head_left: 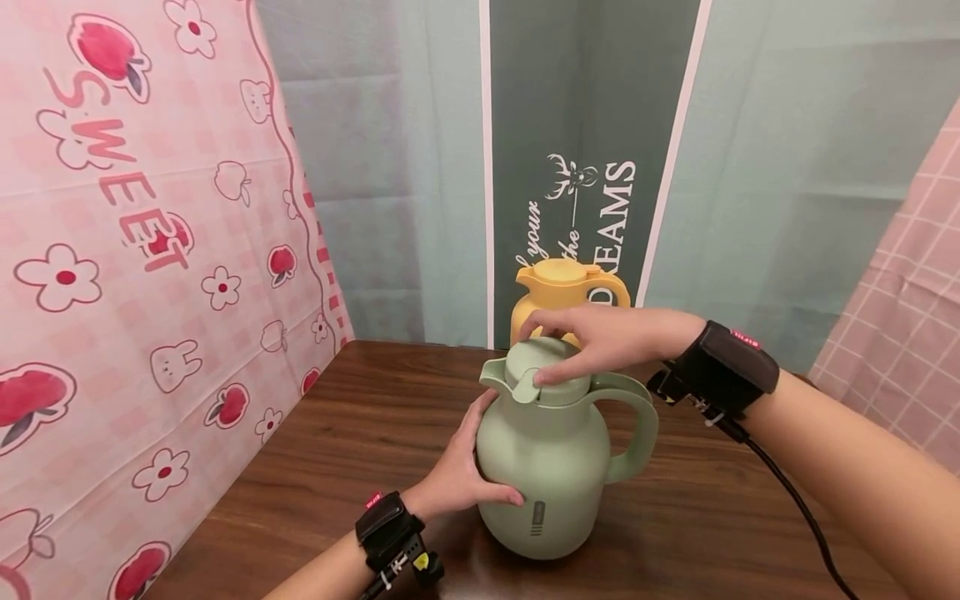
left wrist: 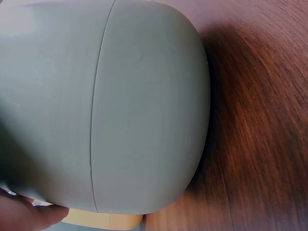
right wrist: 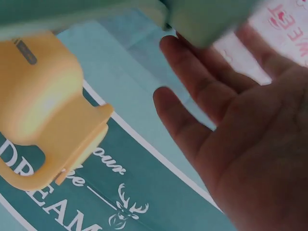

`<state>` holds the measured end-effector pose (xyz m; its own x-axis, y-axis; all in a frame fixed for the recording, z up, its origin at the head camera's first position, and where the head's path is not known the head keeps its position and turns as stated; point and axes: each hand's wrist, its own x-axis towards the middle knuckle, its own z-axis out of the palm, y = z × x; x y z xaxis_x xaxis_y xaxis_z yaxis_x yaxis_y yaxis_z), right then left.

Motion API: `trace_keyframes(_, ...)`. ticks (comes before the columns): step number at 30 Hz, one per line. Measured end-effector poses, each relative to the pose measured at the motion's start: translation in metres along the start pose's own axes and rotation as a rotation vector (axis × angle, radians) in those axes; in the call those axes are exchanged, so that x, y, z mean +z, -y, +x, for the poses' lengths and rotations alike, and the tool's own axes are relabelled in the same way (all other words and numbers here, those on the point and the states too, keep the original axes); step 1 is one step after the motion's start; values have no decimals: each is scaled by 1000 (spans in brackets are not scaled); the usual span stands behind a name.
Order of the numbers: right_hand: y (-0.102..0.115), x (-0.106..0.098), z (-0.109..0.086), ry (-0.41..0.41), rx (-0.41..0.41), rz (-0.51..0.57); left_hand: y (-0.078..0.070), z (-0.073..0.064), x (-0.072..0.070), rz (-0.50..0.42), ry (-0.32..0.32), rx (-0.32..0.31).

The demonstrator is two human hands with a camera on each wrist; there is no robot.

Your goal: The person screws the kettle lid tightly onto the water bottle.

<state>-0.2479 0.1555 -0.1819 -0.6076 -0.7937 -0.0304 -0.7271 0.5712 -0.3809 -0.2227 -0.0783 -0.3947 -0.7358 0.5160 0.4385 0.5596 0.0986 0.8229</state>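
A pale green thermos jug (head_left: pixel 558 467) stands upright on the wooden table, its spout to the left and its handle (head_left: pixel 643 425) to the right. My left hand (head_left: pixel 467 473) holds the jug's body from the left, thumb across the front. In the left wrist view the smooth lower body (left wrist: pixel 149 110) fills the middle, with fingertips (left wrist: pixel 45 216) at the lower left. From above, my right hand (head_left: pixel 603 337) grips the jug's lid (head_left: pixel 573 390), thumb at the front near the spout. The right wrist view shows fingers (right wrist: pixel 192 72) against the blurred green lid (right wrist: pixel 204 19).
Behind the green jug stands a similar yellow jug (head_left: pixel 555 287), partly hidden by my right hand. A printed cloth (head_left: pixel 420 167) hangs at the back, with pink cloths (head_left: pixel 187 325) at both sides. The brown table (head_left: pixel 337 467) extends around the green jug.
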Motion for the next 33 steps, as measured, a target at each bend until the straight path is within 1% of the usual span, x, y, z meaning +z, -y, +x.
trace_keyframes(3,-3,4,2,-40,4,-3,0,2,0,6,-3,5)
trace_keyframes(6,-6,6,3,-51,20,18,1,4,1,16,-11,16)
trace_keyframes(8,-8,6,1,-32,47,35,1,4,1,21,-16,23)
trace_keyframes(10,-8,4,-1,6,85,49,2,5,2,22,-21,26)
trace_keyframes(12,-9,2,-5,39,97,46,3,5,3,24,-23,30)
trace_keyframes(15,-7,-4,-12,61,73,12,3,5,4,23,-23,21)
trace_keyframes(17,-5,-7,-16,63,47,-4,3,6,5,23,-23,17)
trace_keyframes(19,-3,-9,-19,62,40,-10,2,6,5,20,-23,13)
trace_keyframes(21,0,-8,-20,47,35,-20,2,5,4,16,-22,15)
trace_keyframes(23,2,-5,-21,3,19,-46,1,5,4,11,-19,10)
trace_keyframes(26,5,2,-20,-100,4,-150,1,5,4,3,-8,7)
trace_keyframes(29,7,9,-19,-175,19,-249,2,4,4,-7,0,6)
trace_keyframes(31,7,9,-19,-179,28,-271,1,5,3,-7,-2,12)
trace_keyframes(33,6,6,-21,-141,28,-238,1,5,3,-8,-5,17)
